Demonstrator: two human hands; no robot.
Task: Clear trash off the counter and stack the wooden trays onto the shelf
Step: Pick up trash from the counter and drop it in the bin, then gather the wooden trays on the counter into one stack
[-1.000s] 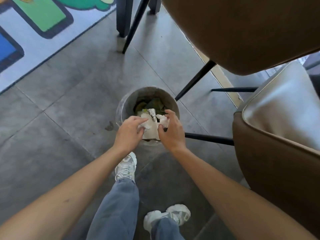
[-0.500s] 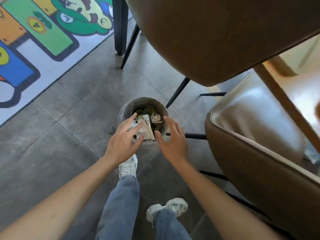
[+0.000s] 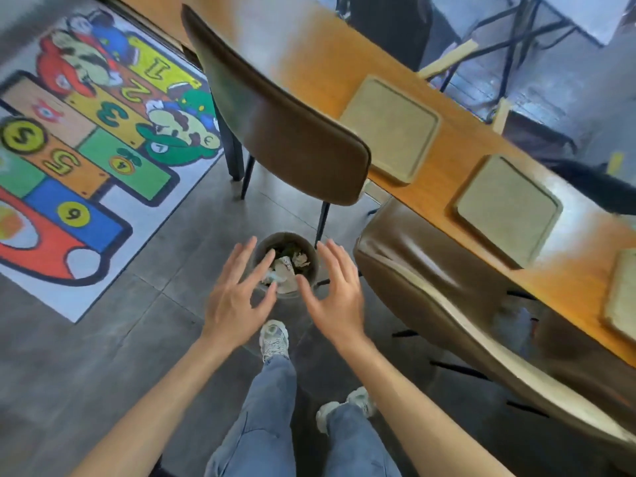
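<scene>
With the crumpled paper trash lying inside the round bin on the floor, the left hand and right hand hover above the rim with fingers spread and holding nothing; the step in hand is judged complete once both hands lift clear without snagging the bin. Next, each wooden tray lies flat on the counter, one beside the other, long axis roughly across the counter's length; grip opposite edges and keep it level.
</scene>
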